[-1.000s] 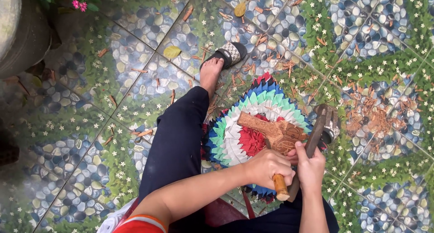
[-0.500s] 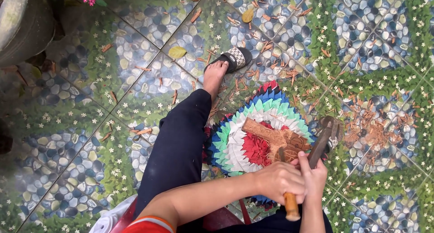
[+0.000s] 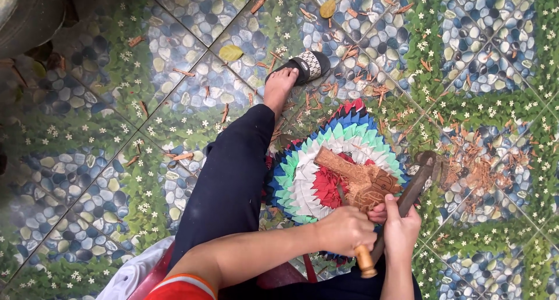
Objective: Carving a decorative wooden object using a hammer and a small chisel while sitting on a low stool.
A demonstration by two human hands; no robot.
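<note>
A brown carved piece of wood [image 3: 355,178] lies on a round, many-coloured rag mat [image 3: 317,178] on the tiled floor. My left hand [image 3: 343,230] grips a carving tool by its pale wooden handle [image 3: 365,262], the thin blade reaching up to the wood. My right hand [image 3: 400,227] is closed around a long dark wooden mallet [image 3: 416,180] that slants up to the right, and its fingers rest near the wood's lower end.
My leg in dark trousers [image 3: 233,178] stretches across the floor, foot in a black sandal [image 3: 303,64]. Wood chips [image 3: 474,175] lie scattered to the right of the mat. A yellow leaf [image 3: 231,52] lies on the pebble-pattern tiles; a dark pot [image 3: 29,15] stands top left.
Both hands have slid a little down and right with the tool and mallet. The camera has tipped, so the foot and mat sit slightly lower in view.
</note>
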